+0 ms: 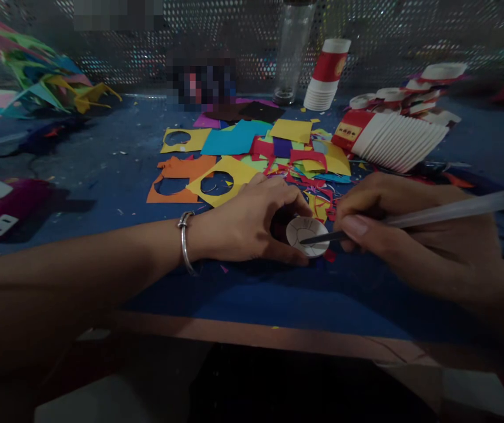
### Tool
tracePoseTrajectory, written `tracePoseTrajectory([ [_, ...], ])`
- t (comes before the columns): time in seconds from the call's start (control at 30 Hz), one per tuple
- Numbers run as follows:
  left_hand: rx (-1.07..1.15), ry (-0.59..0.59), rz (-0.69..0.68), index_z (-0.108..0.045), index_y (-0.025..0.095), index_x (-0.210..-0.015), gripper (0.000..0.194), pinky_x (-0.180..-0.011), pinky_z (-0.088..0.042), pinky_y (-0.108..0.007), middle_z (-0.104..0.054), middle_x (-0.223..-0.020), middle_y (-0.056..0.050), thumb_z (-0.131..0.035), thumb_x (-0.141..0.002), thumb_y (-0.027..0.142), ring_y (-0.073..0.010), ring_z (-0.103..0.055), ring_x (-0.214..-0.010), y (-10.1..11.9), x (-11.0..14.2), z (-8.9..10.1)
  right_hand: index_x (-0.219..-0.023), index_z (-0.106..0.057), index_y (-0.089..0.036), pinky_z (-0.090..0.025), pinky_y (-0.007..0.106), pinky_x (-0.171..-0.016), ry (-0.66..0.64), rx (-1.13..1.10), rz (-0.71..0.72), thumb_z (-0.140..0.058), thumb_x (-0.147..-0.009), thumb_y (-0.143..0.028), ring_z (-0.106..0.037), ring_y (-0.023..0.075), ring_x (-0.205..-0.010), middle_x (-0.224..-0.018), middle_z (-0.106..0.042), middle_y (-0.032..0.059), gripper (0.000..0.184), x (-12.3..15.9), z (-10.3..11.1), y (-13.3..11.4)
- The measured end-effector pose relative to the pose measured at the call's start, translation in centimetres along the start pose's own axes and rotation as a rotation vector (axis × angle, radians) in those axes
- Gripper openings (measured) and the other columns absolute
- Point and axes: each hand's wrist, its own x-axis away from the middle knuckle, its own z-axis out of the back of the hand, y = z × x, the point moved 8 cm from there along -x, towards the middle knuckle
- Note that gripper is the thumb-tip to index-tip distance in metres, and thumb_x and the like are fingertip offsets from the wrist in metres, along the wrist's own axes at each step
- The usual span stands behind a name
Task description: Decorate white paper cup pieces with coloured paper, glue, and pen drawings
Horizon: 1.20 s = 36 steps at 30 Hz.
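Observation:
A small round white paper piece (308, 230), perhaps a cut cup base, carries thin dark lines on its face. My left hand (256, 220), with a silver bangle at the wrist, curls thumb and fingers around its left edge. Pinched in my right hand (410, 229) is a pen (450, 210) with a clear barrel, its dark tip against the marked face. Beneath and behind both hands lie coloured paper scraps, among them a yellow sheet (247, 168) with a round hole.
Stacked paper cups (326, 76) stand at the back, near a clear bottle (294, 53). Another cup stack (397, 138) lies on its side at right. At left are a purple glue gun-like tool (9, 211) and coloured paper shapes (44, 76). The table's front edge (269, 338) runs below my hands.

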Motion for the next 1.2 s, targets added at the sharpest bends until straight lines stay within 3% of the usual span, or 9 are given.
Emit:
tracePoseTrajectory([
  [0.4, 0.023, 0.011, 0.002, -0.069, 0.020, -0.111, 0.051, -0.092, -0.043, -0.039, -0.069, -0.109, -0.006, -0.092, -0.072, 0.044, -0.0259, -0.058, -0.107, -0.1, 0.2, 0.0, -0.077, -0.056, -0.023, -0.039, 0.024, -0.047, -0.004, -0.019, 0.008, -0.053, -0.093, -0.011, -0.053, 0.0087, -0.053, -0.064, -0.059, -0.0032, 0.020, 0.0, 0.2, -0.3],
  [0.7, 0.030, 0.009, 0.024, -0.069, 0.021, -0.107, 0.048, -0.096, -0.042, -0.041, -0.069, -0.109, -0.005, -0.092, -0.071, 0.043, -0.0263, -0.058, -0.109, -0.4, 0.1, 0.0, -0.072, -0.059, -0.023, -0.039, 0.023, -0.048, 0.066, -0.029, -0.074, -0.053, -0.086, -0.006, -0.048, 0.0062, -0.052, -0.061, -0.056, -0.0050, 0.023, -0.4, 1.4, -0.4],
  [0.93, 0.059, 0.022, 0.049, -0.070, 0.020, -0.107, 0.050, -0.094, -0.043, -0.041, -0.069, -0.106, -0.004, -0.093, -0.068, 0.042, -0.0253, -0.060, -0.102, -0.6, 0.1, -0.1, -0.067, -0.057, -0.024, -0.030, 0.026, -0.041, 0.091, 0.005, -0.114, -0.054, -0.084, -0.010, -0.045, 0.0078, -0.048, -0.056, -0.054, -0.0042, 0.022, -0.4, 2.1, 0.3],
  [1.2, 0.055, 0.023, 0.033, -0.071, 0.020, -0.104, 0.048, -0.094, -0.043, -0.041, -0.069, -0.104, -0.004, -0.094, -0.068, 0.042, -0.0249, -0.060, -0.102, -0.4, -0.1, 0.0, -0.068, -0.056, -0.024, -0.039, 0.026, -0.048, 0.109, 0.014, -0.102, -0.053, -0.083, -0.005, -0.046, 0.0094, -0.051, -0.059, -0.054, -0.0046, 0.024, -0.6, 1.7, 0.1],
])
